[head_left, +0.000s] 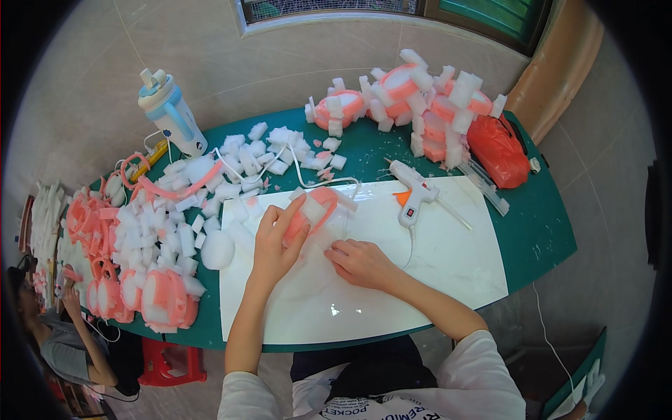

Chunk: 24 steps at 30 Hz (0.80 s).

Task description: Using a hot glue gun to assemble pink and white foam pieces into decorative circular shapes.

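My left hand is closed around a pink foam piece with a curved band and a white foam block on it, held above the white board. Just right of it and lower, my right hand has its fingers curled together near the board. Whatever those fingertips pinch, if anything, is too small to make out. A white glue gun with an orange trigger lies on the board's right half, a clear glue stick poking from its back end.
Loose white foam blocks and pink foam shapes crowd the left. Pink-and-white foam assemblies, a red plastic bag and spare glue sticks occupy the far right. A bottle stands far left; another person sits beyond the table's left end.
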{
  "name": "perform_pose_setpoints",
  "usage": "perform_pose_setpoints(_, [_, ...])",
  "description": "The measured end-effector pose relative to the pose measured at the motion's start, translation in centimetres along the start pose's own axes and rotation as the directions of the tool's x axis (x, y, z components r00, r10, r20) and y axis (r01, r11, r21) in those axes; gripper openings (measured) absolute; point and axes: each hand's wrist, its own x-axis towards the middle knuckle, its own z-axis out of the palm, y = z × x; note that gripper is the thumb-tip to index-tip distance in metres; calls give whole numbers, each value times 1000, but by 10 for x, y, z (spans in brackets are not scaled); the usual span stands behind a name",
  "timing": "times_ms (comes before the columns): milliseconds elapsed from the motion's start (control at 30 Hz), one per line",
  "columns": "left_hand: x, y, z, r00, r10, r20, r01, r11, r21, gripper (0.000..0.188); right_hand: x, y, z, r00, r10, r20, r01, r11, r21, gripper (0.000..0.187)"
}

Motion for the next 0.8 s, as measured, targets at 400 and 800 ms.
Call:
perform_pose_setpoints(400, [-1,-1,1,1000,-1,4,1,1000,-17,46,0,0,0,1000,5,20,-6,1000,1,17])
perform_pose_setpoints(800, [1,-1,-2,1000,-7,17,7,1000,-20,46,0,0,0,1000,6,26,-6,1000,-1,18])
